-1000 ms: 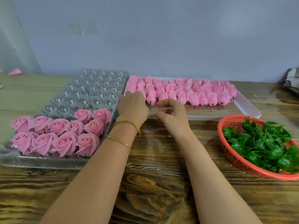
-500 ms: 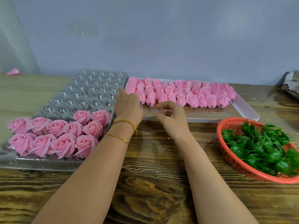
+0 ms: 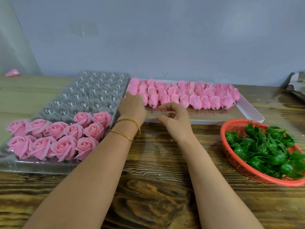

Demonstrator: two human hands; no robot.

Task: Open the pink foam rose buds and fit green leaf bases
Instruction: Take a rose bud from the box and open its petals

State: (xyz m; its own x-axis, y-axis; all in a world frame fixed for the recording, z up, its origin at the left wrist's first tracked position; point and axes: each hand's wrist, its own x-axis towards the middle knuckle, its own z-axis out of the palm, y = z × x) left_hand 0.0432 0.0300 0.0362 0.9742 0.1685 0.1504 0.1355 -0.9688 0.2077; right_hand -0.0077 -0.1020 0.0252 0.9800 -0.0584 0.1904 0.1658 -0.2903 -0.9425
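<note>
The one head view looks forward and down from just above the near edge of the wooden table (image 3: pixel 156 187), facing the wall (image 3: pixel 165 38). It sits close, so both forearms enter from the bottom. The basket (image 3: pixel 239 164) is cut off at the right edge.

soft, even daylight — faint shadows, wide-angle bowing at the edges

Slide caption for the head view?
Left hand and right hand at the closed pink buds; opened roses left, green leaf bases right.
</note>
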